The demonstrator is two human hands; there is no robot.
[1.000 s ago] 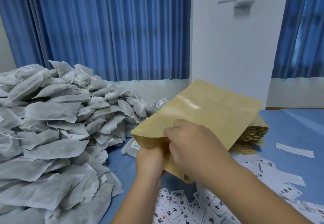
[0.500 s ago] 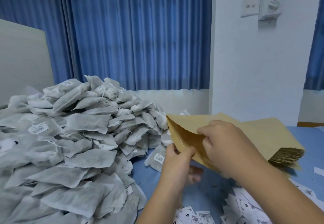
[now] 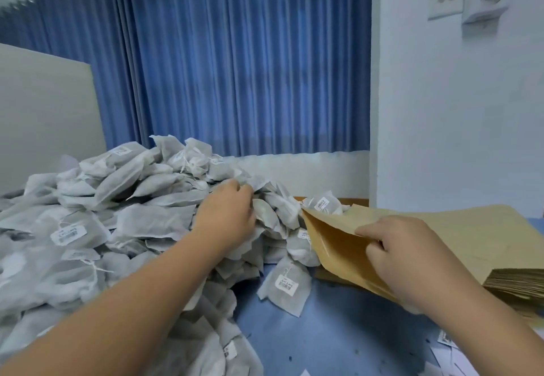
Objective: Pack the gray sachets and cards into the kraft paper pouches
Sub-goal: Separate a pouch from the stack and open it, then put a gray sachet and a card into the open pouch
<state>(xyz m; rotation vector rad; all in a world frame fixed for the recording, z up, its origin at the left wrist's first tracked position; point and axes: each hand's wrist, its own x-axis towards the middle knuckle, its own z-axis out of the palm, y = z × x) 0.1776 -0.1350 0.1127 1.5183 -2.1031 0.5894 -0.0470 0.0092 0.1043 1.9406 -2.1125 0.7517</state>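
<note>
Left hand (image 3: 226, 213) curls onto soft grey sachets (image 3: 153, 219); grip unclear. Right hand (image 3: 412, 258) pinches the flat brown kraft-paper pouch (image 3: 332, 246).

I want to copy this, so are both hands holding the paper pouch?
No, only the right hand grips the kraft paper pouch, while the left hand is over on the pile of gray sachets.

Gray sachets (image 3: 153, 219) with white barcode labels, tan kraft pouch (image 3: 332, 246), pleated blue curtain (image 3: 235, 66), seemingly blue table (image 3: 338, 331)
</note>
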